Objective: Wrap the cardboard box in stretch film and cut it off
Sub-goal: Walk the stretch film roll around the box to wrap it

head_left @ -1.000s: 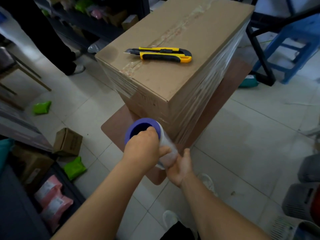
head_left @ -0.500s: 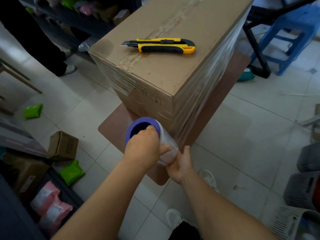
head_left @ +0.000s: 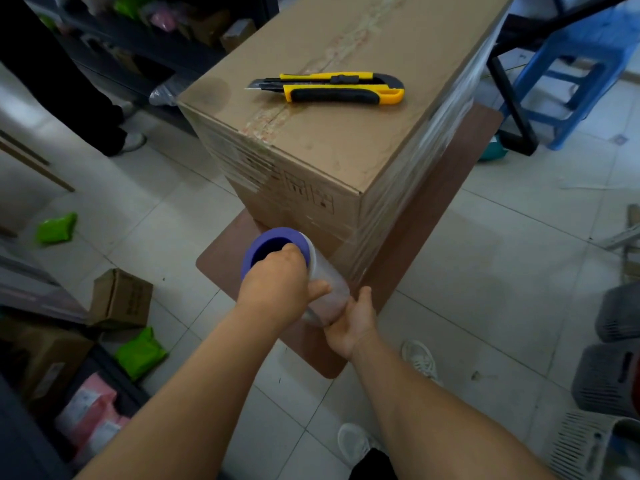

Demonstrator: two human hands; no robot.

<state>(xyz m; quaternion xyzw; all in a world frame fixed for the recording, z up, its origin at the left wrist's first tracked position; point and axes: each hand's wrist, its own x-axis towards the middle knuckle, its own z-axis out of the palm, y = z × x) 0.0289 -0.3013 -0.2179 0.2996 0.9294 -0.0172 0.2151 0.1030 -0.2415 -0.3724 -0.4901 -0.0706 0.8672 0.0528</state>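
No text can be read — dark handling marks are printed on the cardboard box (head_left: 311, 195) near face, and blurred print on the small carton (head_left: 121, 299).

The far end of the cardboard box (head_left: 329, 140) was cut off by the top edge. The left hand (head_left: 277, 289) hid its fingers inside the roll (head_left: 311, 271), and the roll covered the right hand (head_left: 353, 320) fingers.

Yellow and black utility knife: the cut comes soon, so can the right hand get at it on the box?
Probably, once freed: the yellow and black utility knife lies uncovered, but the right hand holds the film roll.
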